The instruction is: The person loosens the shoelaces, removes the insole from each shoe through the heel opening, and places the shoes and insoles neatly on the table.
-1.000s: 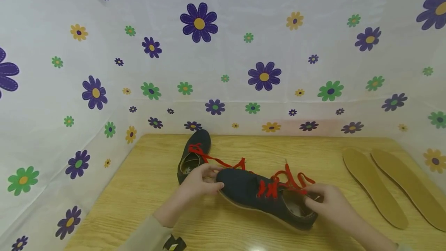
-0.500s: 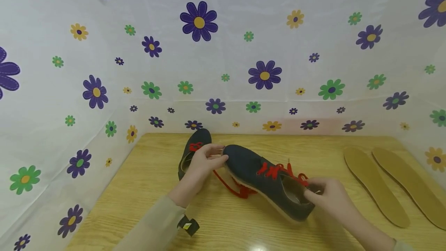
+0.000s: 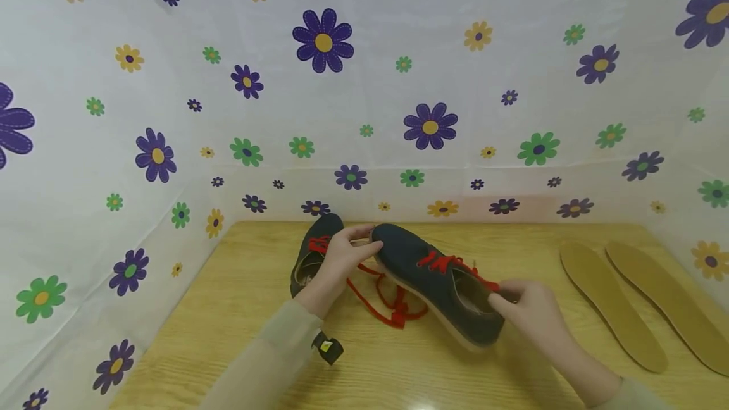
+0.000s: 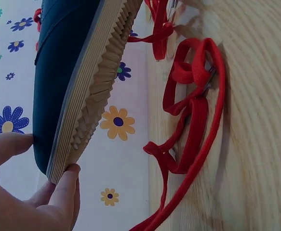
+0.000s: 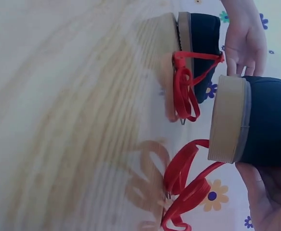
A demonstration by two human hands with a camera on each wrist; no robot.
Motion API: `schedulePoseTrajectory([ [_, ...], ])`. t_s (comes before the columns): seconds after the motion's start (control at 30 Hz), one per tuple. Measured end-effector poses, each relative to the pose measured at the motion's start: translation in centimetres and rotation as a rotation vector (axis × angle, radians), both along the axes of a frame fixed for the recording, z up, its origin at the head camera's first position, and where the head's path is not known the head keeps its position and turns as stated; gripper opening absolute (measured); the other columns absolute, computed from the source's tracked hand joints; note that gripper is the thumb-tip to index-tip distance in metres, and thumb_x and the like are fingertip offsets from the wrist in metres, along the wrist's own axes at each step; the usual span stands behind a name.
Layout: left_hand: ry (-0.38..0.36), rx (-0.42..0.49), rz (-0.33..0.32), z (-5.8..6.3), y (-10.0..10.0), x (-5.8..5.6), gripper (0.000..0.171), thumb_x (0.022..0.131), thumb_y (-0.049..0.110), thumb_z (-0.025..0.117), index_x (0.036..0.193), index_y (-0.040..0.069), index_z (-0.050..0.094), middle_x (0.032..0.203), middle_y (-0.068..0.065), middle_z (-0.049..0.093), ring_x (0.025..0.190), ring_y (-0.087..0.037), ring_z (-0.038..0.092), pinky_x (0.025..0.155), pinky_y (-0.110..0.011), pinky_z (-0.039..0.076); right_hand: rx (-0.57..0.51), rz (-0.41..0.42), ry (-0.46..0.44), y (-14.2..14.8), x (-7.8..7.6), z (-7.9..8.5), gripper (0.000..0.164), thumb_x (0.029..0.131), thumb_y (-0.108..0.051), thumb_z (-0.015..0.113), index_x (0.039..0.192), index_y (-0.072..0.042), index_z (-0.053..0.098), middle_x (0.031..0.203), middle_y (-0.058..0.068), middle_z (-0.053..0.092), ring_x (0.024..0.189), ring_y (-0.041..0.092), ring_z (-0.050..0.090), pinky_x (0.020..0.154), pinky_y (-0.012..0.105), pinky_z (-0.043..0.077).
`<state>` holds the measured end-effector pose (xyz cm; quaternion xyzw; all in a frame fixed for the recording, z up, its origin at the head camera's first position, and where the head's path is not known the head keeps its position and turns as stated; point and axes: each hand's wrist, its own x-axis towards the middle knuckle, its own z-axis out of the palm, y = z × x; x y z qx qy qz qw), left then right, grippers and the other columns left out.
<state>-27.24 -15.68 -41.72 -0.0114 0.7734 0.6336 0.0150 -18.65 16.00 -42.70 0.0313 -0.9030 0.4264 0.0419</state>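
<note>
A navy shoe (image 3: 401, 257) with red laces and a ridged tan sole is held above the table, toe end raised. My left hand (image 3: 340, 259) grips its toe; the left wrist view shows the thumb on the upper and fingers under the sole (image 4: 89, 96). At the opening near the heel, my right hand (image 3: 532, 310) pinches the shoe's side, its fingers partly hidden. Behind my left hand lies a matching shoe (image 3: 329, 225), partly covered by that hand. Loose red lace (image 4: 195, 130) lies looped on the wood below the raised toe.
Two tan insoles (image 3: 612, 305) lie side by side on the right of the wooden table (image 3: 228, 328). A white cloth (image 3: 376, 93) with printed flowers hangs behind the table and at its sides. A small black device (image 3: 328, 348) sits at my left wrist.
My left hand has lifted the shoe's toe and moved it away and to the right. My right hand has shifted slightly left, keeping its grip. More looped lace shows underneath.
</note>
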Motion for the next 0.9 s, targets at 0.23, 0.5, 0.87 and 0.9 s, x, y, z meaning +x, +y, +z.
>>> schedulePoseTrajectory([
  [0.23,0.010,0.000,0.060,-0.3,0.4,-1.4,0.043,0.096,0.008,0.078,0.136,-0.003,0.069,0.143,-0.023,0.064,0.136,-0.039,0.059,0.117,-0.052,0.050,0.004,0.009,0.014,-0.7,-0.9,0.1,0.017,0.089,-0.011,0.071,0.096,0.001,0.082,0.088,0.011,0.080,0.071,0.011,0.058,0.059,0.021,0.047],
  [0.5,-0.015,-0.049,0.042,-0.8,0.7,-3.0,0.043,0.100,0.010,0.073,0.141,-0.003,0.066,0.149,-0.024,0.059,0.144,-0.041,0.051,0.121,-0.056,0.045,-0.024,-0.023,-0.024,-1.8,-1.8,0.3,0.025,0.092,-0.013,0.069,0.106,0.005,0.080,0.090,0.014,0.080,0.066,0.012,0.062,0.058,0.024,0.050],
  [0.87,-0.024,-0.098,0.069,-1.4,1.3,-4.1,0.045,0.099,0.010,0.074,0.140,-0.005,0.065,0.145,-0.025,0.063,0.138,-0.041,0.058,0.119,-0.052,0.048,0.003,-0.093,0.063,-3.2,-3.3,0.1,0.018,0.091,-0.013,0.067,0.082,-0.003,0.079,0.070,0.002,0.068,0.063,0.013,0.052,0.061,0.024,0.041],
  [0.9,-0.026,-0.101,0.067,-1.5,1.3,-4.2,0.045,0.099,0.010,0.075,0.140,-0.004,0.065,0.145,-0.025,0.063,0.137,-0.041,0.058,0.119,-0.053,0.047,0.010,-0.098,0.071,-3.4,-3.5,0.0,0.018,0.091,-0.014,0.067,0.080,-0.004,0.078,0.068,0.001,0.067,0.063,0.013,0.052,0.061,0.024,0.040],
])
